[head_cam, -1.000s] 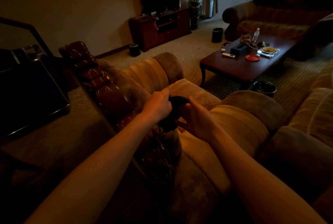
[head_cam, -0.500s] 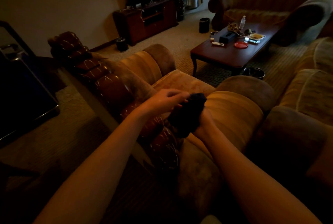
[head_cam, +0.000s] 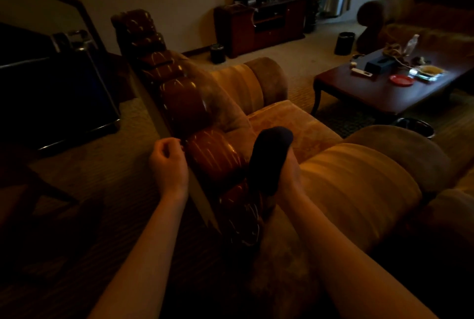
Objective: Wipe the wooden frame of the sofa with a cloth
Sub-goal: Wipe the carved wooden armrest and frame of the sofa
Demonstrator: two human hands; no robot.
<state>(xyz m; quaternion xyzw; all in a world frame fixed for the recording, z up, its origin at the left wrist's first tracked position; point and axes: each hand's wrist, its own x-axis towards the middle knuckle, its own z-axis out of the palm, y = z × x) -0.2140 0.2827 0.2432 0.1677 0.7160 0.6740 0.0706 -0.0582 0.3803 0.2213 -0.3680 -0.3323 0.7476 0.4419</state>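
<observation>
A dark, soft cloth (head_cam: 269, 157) is gripped by the right hand (head_cam: 288, 177) just beside the glossy, lobed wooden frame (head_cam: 213, 157), hardly touching it. The left hand (head_cam: 168, 165) is loosely curled, holding nothing. Wiping is judged barely begun; the carved length beyond the grip is left.

Both bare forearms reach forward from the bottom edge, angled slightly toward each other. The left hand (head_cam: 168, 165) is loosely curled, knuckles up, holding nothing, its fingertips bent inward. The right hand (head_cam: 288, 172) is mostly hidden under a dark cloth (head_cam: 269, 154) that it grips, wrist straight.
</observation>
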